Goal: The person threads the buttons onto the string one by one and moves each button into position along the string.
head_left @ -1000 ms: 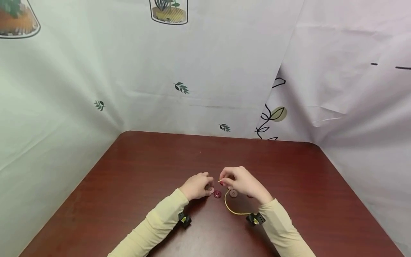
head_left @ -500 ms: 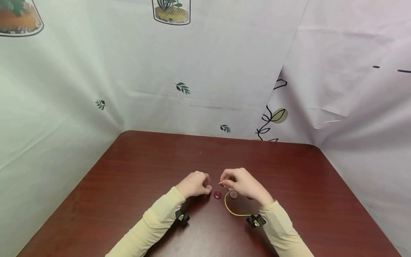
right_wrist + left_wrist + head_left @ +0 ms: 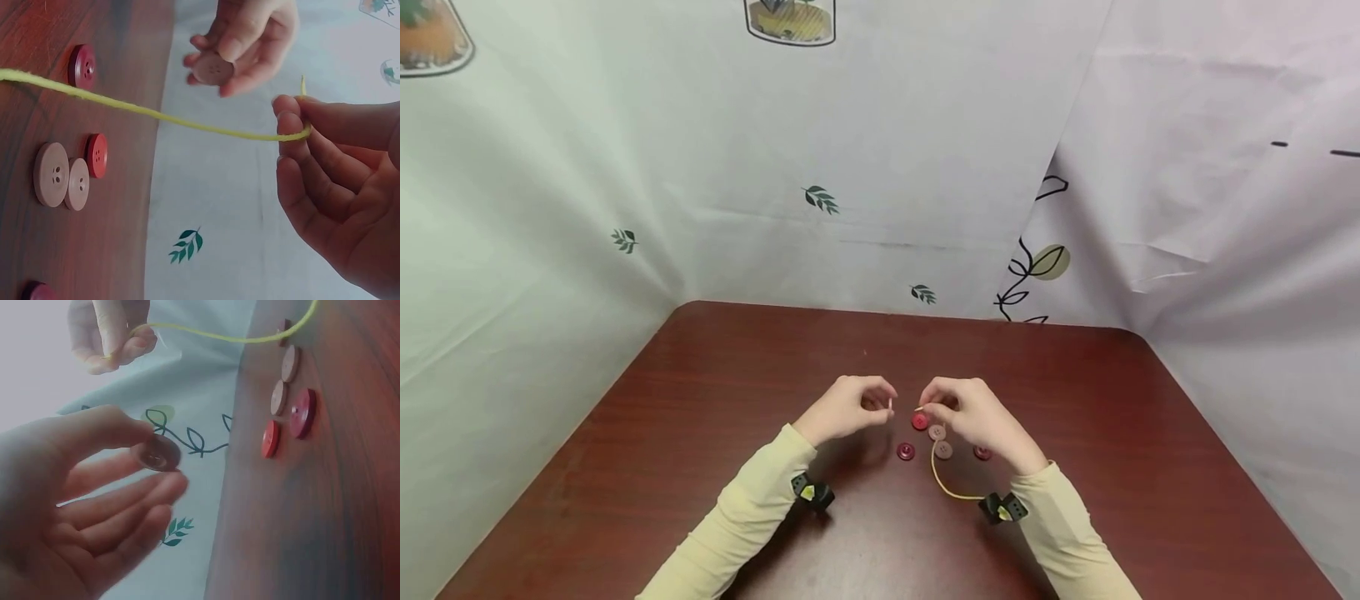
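Note:
Between thumb and fingertips my left hand (image 3: pixel 846 406) pinches a brownish-pink button (image 3: pixel 214 69), lifted above the table. Its holes face the right wrist camera. My right hand (image 3: pixel 976 415) pinches a yellow cord (image 3: pixel 169 117) close to its end, and a short tip sticks up past the thumb. The rest of the cord hangs down in a curve to the table. Below the hands lie a bright red button (image 3: pixel 97 155), two pinkish-beige buttons (image 3: pixel 51 174) touching each other, and a dark red button (image 3: pixel 906 451). Another dark red button (image 3: pixel 982 452) lies under the right wrist.
The reddish-brown wooden table (image 3: pixel 760 358) stands against a pale cloth backdrop (image 3: pixel 880 167) with printed leaves and jars. A black wrist camera (image 3: pixel 814 492) is strapped to the left sleeve, another camera (image 3: pixel 1002 507) to the right one.
My left hand has picked up the brownish-pink button from the table and raised it. My right hand has risen slightly with the cord, uncovering the red button and a beige one.

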`<state>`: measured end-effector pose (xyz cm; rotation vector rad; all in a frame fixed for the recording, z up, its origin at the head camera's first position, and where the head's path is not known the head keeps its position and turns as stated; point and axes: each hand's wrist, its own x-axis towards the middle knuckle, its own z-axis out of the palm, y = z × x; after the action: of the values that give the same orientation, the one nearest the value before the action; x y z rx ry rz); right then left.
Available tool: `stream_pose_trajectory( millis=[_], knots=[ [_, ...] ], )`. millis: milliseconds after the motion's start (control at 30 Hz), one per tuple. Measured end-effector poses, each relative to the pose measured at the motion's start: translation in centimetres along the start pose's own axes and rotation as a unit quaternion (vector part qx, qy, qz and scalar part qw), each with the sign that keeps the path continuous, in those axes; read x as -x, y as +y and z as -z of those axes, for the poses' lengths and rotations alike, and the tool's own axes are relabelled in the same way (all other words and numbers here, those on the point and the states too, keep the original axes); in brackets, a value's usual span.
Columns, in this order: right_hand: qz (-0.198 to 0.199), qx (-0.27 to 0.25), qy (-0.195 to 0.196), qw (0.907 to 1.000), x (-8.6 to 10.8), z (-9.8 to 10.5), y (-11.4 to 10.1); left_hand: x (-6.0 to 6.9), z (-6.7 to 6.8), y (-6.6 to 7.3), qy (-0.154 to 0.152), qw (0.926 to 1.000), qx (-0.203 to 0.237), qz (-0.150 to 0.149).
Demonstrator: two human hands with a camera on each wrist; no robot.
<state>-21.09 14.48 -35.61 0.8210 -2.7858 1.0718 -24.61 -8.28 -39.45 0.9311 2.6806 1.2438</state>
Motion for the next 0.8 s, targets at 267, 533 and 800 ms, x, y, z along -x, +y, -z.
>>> stream_pose_trajectory(
  millis=[267,533,800],
  knots=[
    [0.009,-0.005,0.024,0.9997,-0.1,-0.2,-0.6,-0.1,0.1,0.4,0.046,0.9943,0.095,-0.019],
    [0.012,-0.009,0.055,0.9984,-0.2,-0.7,-0.9,0.0,0.3,1.0,0.049,0.9924,0.110,-0.027],
    [-0.009,-0.016,0.074,0.9971,-0.3,-1.7,-0.9,0.0,0.2,1.2,0.049,0.9944,0.081,-0.047]
  ],
)
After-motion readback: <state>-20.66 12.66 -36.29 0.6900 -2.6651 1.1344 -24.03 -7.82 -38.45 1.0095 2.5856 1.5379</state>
